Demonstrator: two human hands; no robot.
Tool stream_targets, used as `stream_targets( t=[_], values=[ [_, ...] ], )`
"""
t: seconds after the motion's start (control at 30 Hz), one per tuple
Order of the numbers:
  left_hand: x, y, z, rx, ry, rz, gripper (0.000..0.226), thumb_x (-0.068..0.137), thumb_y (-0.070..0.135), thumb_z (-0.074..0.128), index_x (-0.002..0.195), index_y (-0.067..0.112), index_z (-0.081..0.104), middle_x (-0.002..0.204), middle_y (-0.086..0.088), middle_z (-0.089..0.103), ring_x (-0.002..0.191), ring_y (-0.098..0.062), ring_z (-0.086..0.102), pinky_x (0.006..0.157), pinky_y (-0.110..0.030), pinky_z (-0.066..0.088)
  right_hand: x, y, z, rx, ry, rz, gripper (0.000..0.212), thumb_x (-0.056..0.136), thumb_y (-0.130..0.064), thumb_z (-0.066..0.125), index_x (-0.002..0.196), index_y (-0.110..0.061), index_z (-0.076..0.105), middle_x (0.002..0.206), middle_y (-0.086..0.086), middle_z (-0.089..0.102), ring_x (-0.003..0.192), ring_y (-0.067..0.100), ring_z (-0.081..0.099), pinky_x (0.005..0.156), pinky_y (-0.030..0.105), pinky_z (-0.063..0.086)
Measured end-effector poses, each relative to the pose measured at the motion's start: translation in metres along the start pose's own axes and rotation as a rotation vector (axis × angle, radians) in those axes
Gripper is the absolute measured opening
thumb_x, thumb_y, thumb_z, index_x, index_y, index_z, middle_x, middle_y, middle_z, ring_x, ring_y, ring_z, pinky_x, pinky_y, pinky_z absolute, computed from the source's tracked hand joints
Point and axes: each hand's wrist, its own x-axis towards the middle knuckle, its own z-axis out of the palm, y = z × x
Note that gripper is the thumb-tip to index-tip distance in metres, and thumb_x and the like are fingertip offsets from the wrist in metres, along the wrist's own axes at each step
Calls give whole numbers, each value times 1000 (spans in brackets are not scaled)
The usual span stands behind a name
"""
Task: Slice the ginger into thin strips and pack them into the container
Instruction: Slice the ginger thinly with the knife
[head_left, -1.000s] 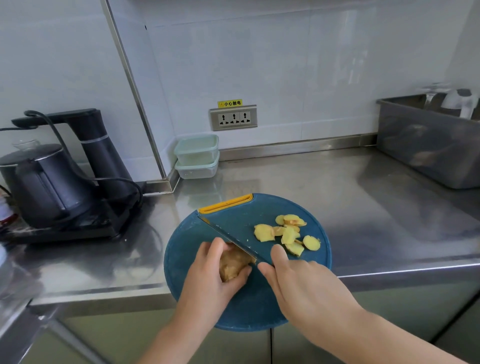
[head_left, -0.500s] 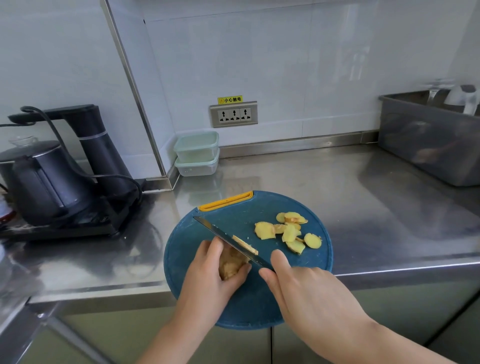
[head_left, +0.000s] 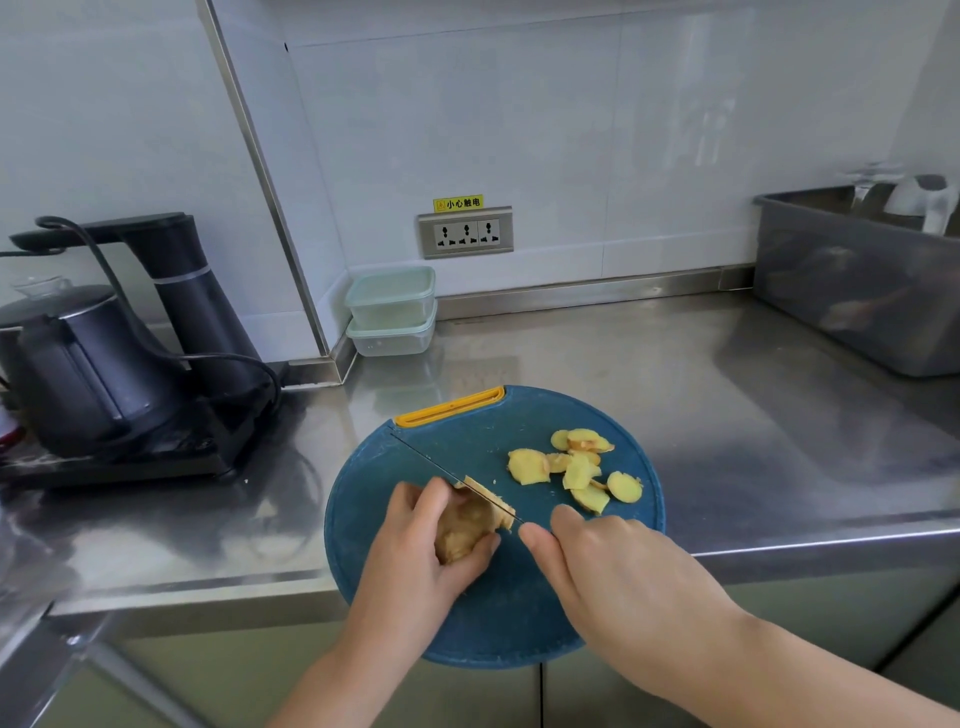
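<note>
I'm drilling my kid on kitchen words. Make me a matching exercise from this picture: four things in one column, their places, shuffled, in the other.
Things
1. ginger chunk
2. ginger slices
3. stacked containers
4. kettle

Places
A. far left of the counter
B. right part of the cutting board
C. gripped by the left hand
D. at the wall, behind the cutting board

Pairs: 1-C, 2-B, 3-D, 4-A

Cutting board (head_left: 467, 613) sits at the surface's (head_left: 727, 415) front edge; ginger slices (head_left: 576, 467) lie on its right, stacked containers (head_left: 392, 312) behind, kettle (head_left: 88, 369) left.
</note>
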Motion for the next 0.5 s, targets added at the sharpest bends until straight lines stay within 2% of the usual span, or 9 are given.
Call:
stream_targets(
  t=[0.1, 0.17, 0.3, 0.5],
  values=[
    [-1, -1, -1, -12, 9, 5, 43, 71, 33, 80, 104, 41, 53, 93, 12, 46, 92, 6, 50, 70, -3, 38, 1, -2, 2, -23, -32, 24, 54, 80, -64, -8, 75, -26, 31, 68, -6, 44, 57, 13, 42, 53, 25, 36],
    [-1, -2, -1, -14, 5, 3, 46, 71, 34, 79, 106, 44, 52, 92, 12, 45, 93, 5, 50, 71, -4, 38, 2, -4, 3, -26, -64, 42, 58, 76, -66, -10, 76, -26, 32, 69, -6, 45, 60, 12, 47, 56, 25, 40],
    [0, -4, -1, -54, 0, -19, 44, 71, 35, 78, 107, 41, 54, 93, 12, 47, 92, 2, 51, 72, -6, 40, 6, -6, 5, -5, -182, 72, 62, 56, -66, -22, 70, -27, 24, 69, -5, 42, 57, 12, 39, 48, 26, 30],
    [2, -7, -2, -92, -1, -41, 38, 68, 33, 81, 97, 34, 58, 92, 12, 52, 89, -1, 56, 70, -7, 41, 12, 2, 6, 25, -195, 52, 64, 62, -68, -16, 73, -26, 32, 70, -4, 45, 60, 13, 42, 49, 26, 30]
  ],
)
